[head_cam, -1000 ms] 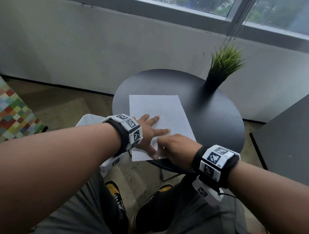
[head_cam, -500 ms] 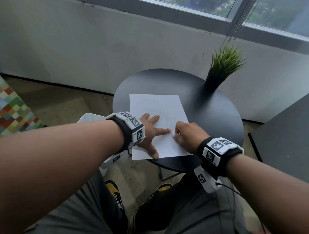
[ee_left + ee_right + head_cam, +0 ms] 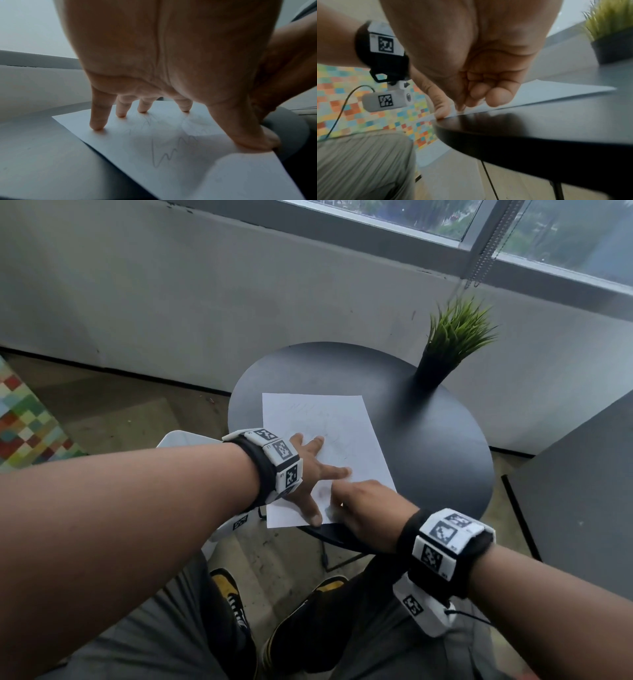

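A white sheet of paper [image 3: 325,422] with faint pencil scribbles lies on a round black table [image 3: 428,440], its near edge past the table's rim. My left hand [image 3: 315,470] presses it flat with spread, straight fingers; the fingertips [image 3: 97,127] and thumb touch the paper [image 3: 188,169]. My right hand [image 3: 366,508] is curled just right of the left thumb. Its fingertips [image 3: 460,106] pinch together against the paper's [image 3: 556,92] near edge, on what looks like a small pale object [image 3: 330,510], mostly hidden.
A green grass-like plant in a black pot [image 3: 452,337] stands at the table's far right. A grey wall and window lie behind, and a dark surface [image 3: 582,491] is at the right. My knees and shoes are under the table's near rim [image 3: 539,135].
My right hand moved up and right across the paper, then came back down and left toward the left thumb. The left hand stayed pressed on the sheet.
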`<state>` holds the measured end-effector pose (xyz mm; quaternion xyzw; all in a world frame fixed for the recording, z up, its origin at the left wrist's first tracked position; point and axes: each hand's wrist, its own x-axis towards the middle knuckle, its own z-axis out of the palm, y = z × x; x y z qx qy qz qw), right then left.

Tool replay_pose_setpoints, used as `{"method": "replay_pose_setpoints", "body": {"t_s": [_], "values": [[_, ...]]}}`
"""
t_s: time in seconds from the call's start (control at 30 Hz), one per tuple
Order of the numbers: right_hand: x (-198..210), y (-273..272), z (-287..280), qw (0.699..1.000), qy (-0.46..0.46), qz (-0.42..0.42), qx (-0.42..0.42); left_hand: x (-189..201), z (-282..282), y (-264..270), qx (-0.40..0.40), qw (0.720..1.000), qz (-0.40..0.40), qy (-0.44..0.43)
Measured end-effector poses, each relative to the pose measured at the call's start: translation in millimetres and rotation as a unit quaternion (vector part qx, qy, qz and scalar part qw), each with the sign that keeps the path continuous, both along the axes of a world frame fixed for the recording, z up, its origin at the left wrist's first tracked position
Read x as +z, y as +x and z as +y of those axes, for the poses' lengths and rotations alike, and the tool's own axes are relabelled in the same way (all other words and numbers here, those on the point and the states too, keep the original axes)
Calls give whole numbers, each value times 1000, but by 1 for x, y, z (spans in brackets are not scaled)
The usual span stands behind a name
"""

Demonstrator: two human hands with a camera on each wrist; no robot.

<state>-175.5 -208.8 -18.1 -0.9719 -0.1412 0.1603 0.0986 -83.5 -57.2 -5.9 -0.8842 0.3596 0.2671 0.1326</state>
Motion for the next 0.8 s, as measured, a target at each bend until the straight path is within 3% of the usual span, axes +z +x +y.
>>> {"method": "replay_pose_setpoints", "body": {"t_s": [0.17,0.3,0.33,0.47,0.63,0.8], "values": [[0,17,-29,990,-18,-37,-133,1,-3,-1,1,1000,-5,14],[0,-9,-2,1000,-8,-12,11,3,-4,-2,5,1000,-1,20],[3,-8,-5,1000,-9,3,3,3,-5,-2,5,1000,-1,22],[5,12,-36,990,-29,-23,-136,2,-6,-2,9,1000,-1,19],[1,-11,-1,1000,-8,-5,-3,0,-5,-2,13,1000,6,18],[7,15,-34,983,-27,-13,-179,1,-4,-2,10,1000,2,14]]}}
